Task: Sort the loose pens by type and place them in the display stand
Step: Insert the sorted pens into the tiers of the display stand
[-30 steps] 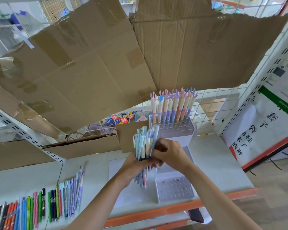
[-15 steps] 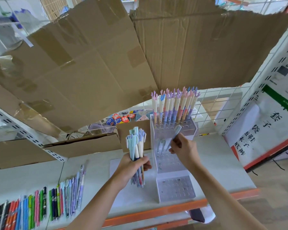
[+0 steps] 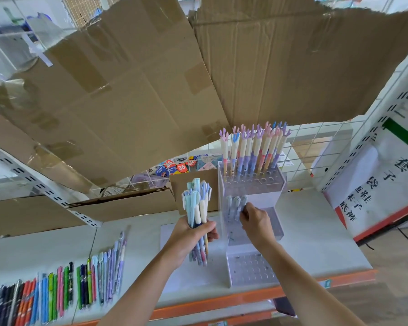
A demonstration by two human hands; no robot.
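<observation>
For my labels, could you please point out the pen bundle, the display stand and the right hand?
pen bundle (image 3: 196, 203): head view, upper caps.
display stand (image 3: 253, 270): head view, bottom holed tier.
right hand (image 3: 256, 223): head view, back of hand.

left hand (image 3: 189, 236) gripping pen bundle (image 3: 197, 209), display stand (image 3: 252, 231)

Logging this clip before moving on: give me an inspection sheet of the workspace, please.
Surface: pale shelf top with an orange front edge.
Job's things: clear tiered display stand, antler-topped pens in its top tier; loose pens in rows at left.
Clutter: cardboard sheets overhead.
Grippers: left hand grips a pen bundle; right hand sets a pen in the middle tier.
Cables: nothing seen.
Surroundings: wire grid, printed sign at right.
</observation>
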